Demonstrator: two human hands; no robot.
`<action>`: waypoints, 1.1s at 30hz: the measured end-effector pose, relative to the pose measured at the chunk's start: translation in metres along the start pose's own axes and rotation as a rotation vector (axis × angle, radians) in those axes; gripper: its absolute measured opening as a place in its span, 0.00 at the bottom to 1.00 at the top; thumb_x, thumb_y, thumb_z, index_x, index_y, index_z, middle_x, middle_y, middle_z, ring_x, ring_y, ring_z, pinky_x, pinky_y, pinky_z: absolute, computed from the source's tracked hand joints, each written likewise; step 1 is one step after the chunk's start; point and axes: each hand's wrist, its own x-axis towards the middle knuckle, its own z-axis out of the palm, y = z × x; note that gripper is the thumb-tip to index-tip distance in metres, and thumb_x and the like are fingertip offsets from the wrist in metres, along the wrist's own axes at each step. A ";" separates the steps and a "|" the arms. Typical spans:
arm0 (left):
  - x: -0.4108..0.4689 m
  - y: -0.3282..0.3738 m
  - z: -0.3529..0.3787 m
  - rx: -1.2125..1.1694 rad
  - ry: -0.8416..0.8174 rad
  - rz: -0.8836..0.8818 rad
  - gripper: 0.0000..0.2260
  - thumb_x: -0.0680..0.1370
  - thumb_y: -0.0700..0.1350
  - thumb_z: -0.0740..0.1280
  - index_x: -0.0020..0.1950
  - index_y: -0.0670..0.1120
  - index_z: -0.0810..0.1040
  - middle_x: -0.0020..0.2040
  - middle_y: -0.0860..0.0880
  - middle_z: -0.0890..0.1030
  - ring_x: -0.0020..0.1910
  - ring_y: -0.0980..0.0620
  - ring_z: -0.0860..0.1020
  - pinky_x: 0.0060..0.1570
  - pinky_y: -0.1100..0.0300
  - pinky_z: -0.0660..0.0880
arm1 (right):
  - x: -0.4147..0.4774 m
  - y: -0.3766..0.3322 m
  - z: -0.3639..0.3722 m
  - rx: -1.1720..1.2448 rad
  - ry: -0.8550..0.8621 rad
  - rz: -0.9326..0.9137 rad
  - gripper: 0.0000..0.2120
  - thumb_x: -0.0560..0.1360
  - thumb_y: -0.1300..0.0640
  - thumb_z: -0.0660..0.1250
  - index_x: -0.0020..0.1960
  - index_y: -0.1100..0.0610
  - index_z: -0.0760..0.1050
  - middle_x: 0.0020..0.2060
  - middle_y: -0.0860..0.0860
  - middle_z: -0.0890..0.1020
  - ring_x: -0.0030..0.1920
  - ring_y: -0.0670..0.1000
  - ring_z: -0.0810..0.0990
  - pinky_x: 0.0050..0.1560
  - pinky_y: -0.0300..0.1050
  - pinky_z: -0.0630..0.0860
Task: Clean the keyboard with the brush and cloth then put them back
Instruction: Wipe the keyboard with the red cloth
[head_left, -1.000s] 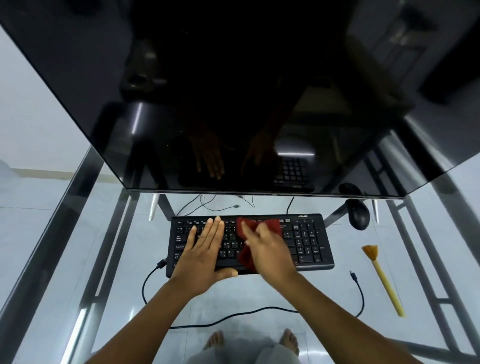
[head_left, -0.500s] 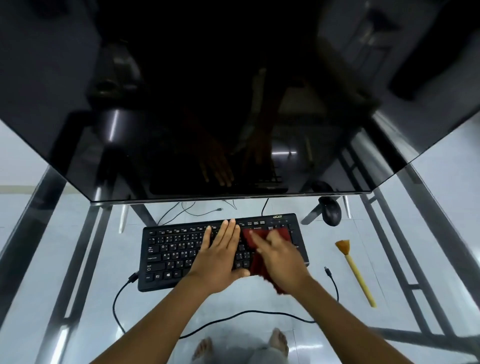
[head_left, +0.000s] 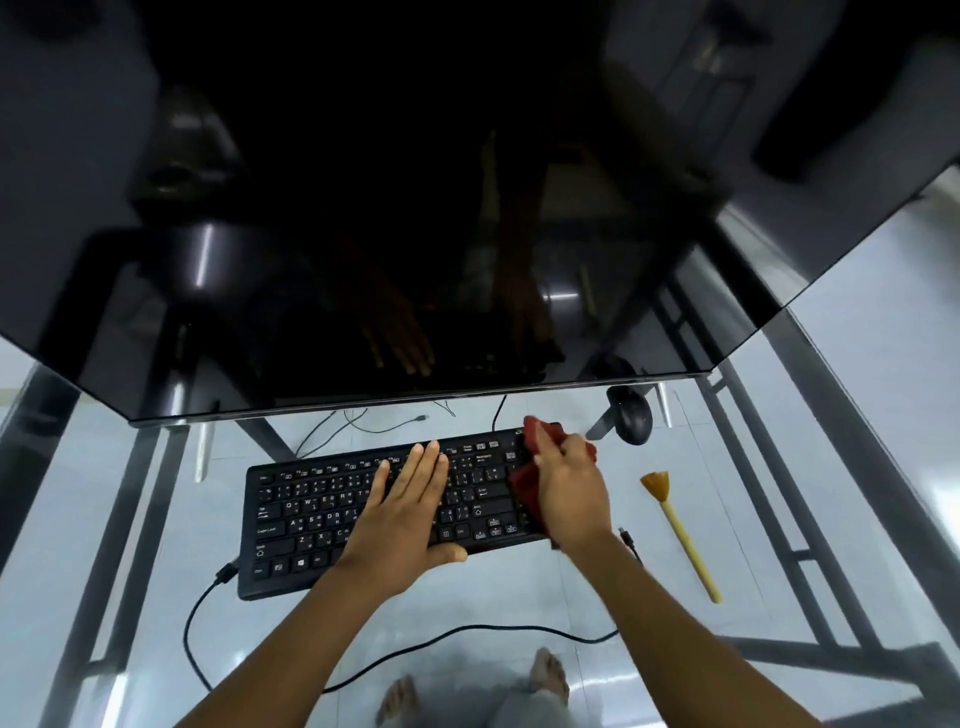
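Glass desk (head_left: 649, 582) carries the black keyboard (head_left: 311, 519), which the left hand (head_left: 405, 514) presses flat with fingers (head_left: 426, 467) straight and together, while the right hand (head_left: 571, 493) grips the red cloth (head_left: 524, 488) at its right end, where a strong wipe, I think, could knock the mouse (head_left: 632, 421) or brush (head_left: 678, 525) nearby.

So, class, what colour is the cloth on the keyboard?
The cloth is dark red, clearest in the head view, under the right hand.
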 end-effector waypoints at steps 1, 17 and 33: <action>0.000 -0.001 0.002 0.006 0.016 0.005 0.48 0.69 0.74 0.48 0.77 0.47 0.34 0.76 0.51 0.31 0.74 0.52 0.28 0.73 0.48 0.31 | -0.009 -0.005 0.007 -0.016 -0.015 -0.071 0.28 0.77 0.61 0.64 0.75 0.49 0.62 0.53 0.56 0.75 0.40 0.54 0.80 0.49 0.49 0.82; -0.001 -0.002 0.004 -0.001 -0.001 0.018 0.49 0.66 0.77 0.44 0.76 0.48 0.33 0.76 0.50 0.31 0.74 0.54 0.29 0.73 0.46 0.35 | -0.013 -0.002 -0.002 -0.012 -0.140 -0.395 0.23 0.78 0.53 0.63 0.73 0.49 0.67 0.48 0.53 0.75 0.39 0.52 0.80 0.41 0.43 0.80; 0.058 0.109 -0.018 -0.083 0.039 0.069 0.48 0.66 0.76 0.29 0.77 0.47 0.35 0.76 0.53 0.32 0.74 0.56 0.29 0.73 0.52 0.31 | -0.021 0.082 -0.116 0.606 -0.132 0.258 0.19 0.75 0.34 0.61 0.46 0.50 0.71 0.35 0.54 0.83 0.32 0.55 0.83 0.29 0.47 0.78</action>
